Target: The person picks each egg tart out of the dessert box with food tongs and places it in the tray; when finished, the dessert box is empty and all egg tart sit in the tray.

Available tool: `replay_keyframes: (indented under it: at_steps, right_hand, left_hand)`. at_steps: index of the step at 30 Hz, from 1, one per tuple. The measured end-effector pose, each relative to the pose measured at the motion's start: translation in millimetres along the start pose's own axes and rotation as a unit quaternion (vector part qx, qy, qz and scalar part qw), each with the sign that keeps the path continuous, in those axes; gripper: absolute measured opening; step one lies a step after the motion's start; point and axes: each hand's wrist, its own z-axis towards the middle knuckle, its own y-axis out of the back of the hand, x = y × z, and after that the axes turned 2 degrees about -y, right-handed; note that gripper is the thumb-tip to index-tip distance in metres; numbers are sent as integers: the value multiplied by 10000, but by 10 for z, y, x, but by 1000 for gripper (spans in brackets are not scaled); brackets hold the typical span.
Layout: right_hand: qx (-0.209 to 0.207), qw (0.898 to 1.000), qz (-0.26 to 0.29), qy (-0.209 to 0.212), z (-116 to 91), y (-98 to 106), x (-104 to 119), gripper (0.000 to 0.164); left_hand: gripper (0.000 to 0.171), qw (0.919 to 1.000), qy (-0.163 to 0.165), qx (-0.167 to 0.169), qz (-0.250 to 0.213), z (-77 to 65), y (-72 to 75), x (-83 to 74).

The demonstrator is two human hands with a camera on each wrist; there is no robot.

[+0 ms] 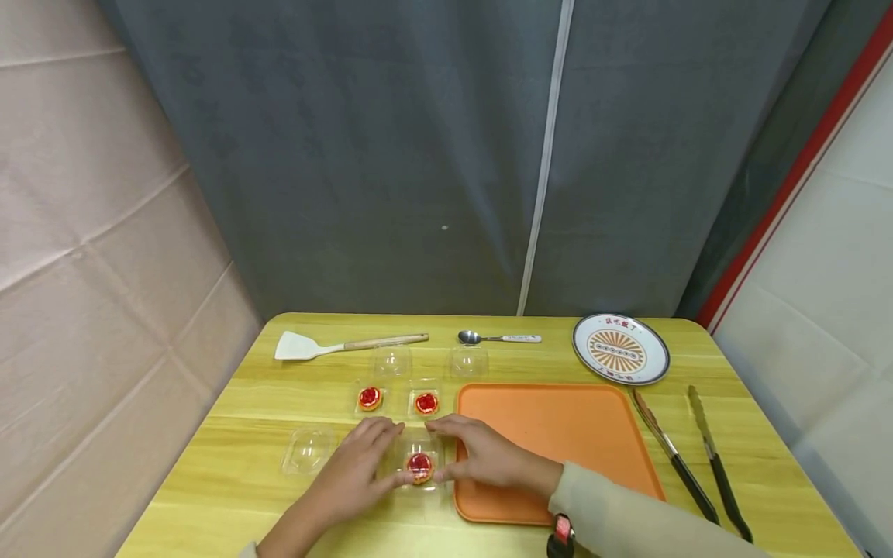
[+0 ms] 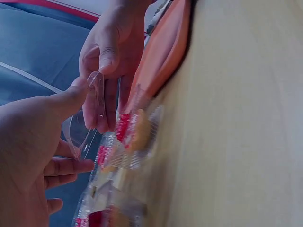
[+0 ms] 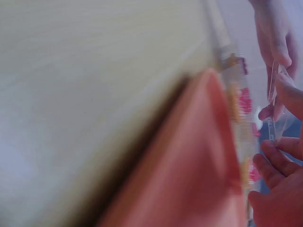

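Note:
Both hands pinch a clear plastic lid point(image 2: 98, 97) by its opposite edges. My left hand point(image 1: 354, 469) has it on the left side, my right hand point(image 1: 491, 457) on the right. In the wrist views the lid is raised off the table. Seen from the head, it overlaps a small round tart point(image 1: 420, 468) with a red top, which sits in a clear plastic base. Just beyond the fingertips are two more red-topped tarts, a left one point(image 1: 370, 399) and a right one point(image 1: 426, 403), each in its own clear base.
An orange tray point(image 1: 551, 442) lies beside my right hand. Clear domed plastic pieces point(image 1: 309, 450) rest left and behind. Along the back are a white spatula point(image 1: 300, 346), a spoon point(image 1: 470, 338) and a patterned plate point(image 1: 656, 364). Black-handled tongs point(image 1: 725, 488) lie at the right.

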Motion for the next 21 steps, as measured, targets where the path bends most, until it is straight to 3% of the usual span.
replay_keyframes:
  at_steps: [3, 7, 10, 14, 16, 17, 19, 21]
  right_hand:
    - [24, 10000, 78, 4, 13, 75, 71, 80]
    - [163, 9979, 587, 241, 40, 177, 148, 75]
    - [337, 9922, 1128, 406, 71, 237, 177, 70]
    - [535, 9803, 1885, 241, 106, 309, 192, 62]
    - [691, 9642, 2560, 29, 121, 340, 186, 60]
    - [780, 9515, 2976, -61, 128, 347, 175, 59]
    - [956, 9210, 3769, -235, 139, 362, 152, 57]
    - [1143, 8840, 4512, -434, 145, 368, 130, 56]
  left_hand:
    - [76, 9997, 54, -55, -235, 34, 84, -6]
    - [72, 9974, 206, 7, -690, 88, 181, -4]
    - [73, 9934, 399, 74, -1073, 119, 241, -12]
    - [79, 9889, 659, -10, -1332, 127, 310, -29]
    - [84, 9908, 599, -234, -1191, 122, 342, -30]
    - [89, 9926, 451, -387, -1055, 121, 356, -25]
    - [100, 9952, -79, -741, -633, 131, 378, -7]
    - [112, 9907, -799, -1098, -96, 154, 387, 16]
